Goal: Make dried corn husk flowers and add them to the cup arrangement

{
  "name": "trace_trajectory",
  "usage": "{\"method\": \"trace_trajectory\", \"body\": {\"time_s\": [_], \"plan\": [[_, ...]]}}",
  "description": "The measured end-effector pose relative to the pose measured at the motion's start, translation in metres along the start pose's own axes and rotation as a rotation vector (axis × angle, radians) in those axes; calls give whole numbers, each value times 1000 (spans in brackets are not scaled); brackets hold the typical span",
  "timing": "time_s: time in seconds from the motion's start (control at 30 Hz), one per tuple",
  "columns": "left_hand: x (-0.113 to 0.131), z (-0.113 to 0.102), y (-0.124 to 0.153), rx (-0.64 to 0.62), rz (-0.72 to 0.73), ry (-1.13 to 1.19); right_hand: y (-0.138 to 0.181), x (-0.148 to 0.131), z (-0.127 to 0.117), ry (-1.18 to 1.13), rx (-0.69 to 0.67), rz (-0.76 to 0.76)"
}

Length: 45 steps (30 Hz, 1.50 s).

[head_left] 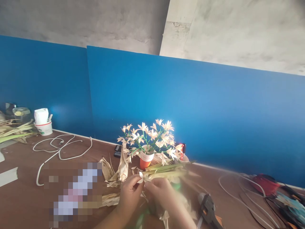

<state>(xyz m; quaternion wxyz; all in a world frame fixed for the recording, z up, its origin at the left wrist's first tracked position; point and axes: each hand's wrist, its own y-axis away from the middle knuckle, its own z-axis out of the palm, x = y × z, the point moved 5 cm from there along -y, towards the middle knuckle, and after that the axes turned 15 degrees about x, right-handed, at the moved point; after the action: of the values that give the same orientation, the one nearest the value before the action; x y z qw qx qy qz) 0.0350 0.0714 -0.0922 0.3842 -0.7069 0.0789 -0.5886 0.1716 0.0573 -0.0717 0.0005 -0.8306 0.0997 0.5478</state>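
Note:
Close together over the brown table, my left hand (130, 192) and my right hand (159, 190) pinch a small pale husk flower (141, 175) between their fingertips. Its white petals stick up, while its lower part is hidden by the fingers. Just behind them stands a paper cup (145, 161), orange below and white above, full of cream husk flowers (152, 135) on green stems. Dried corn husks (123, 165) lie to the left of the cup, and long green-yellow husk strips (164, 170) lie behind my right hand. A black glue gun (207, 206) rests to the right.
White cables (62, 149) loop across the left side of the table (23, 203). A white bowl (44, 128) stands at the back left by more husks (17, 130). A red object (265, 184) and wires lie at right. A blue partition (190, 111) borders the back.

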Motion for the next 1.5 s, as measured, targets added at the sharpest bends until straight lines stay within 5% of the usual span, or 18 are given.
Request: {"method": "trace_trajectory", "body": {"time_s": [0.33,0.6,0.77,1.0,1.3,1.5], "plan": [[5,-4,2,2,32,-34,5,-1,21,-297,-41,74],[0,-1,0,-22,-55,-37,4,3,21,-252,-30,90],[-3,1,-3,-53,-163,-14,1,-1,2,-107,-101,-28],[3,5,1,-116,-109,33,-10,-6,-25,-72,201,-99],[3,10,3,-187,-119,109,-6,-5,-17,-92,155,-59],[-5,15,9,-214,-329,125,-9,-4,-16,-123,199,-93]]}}
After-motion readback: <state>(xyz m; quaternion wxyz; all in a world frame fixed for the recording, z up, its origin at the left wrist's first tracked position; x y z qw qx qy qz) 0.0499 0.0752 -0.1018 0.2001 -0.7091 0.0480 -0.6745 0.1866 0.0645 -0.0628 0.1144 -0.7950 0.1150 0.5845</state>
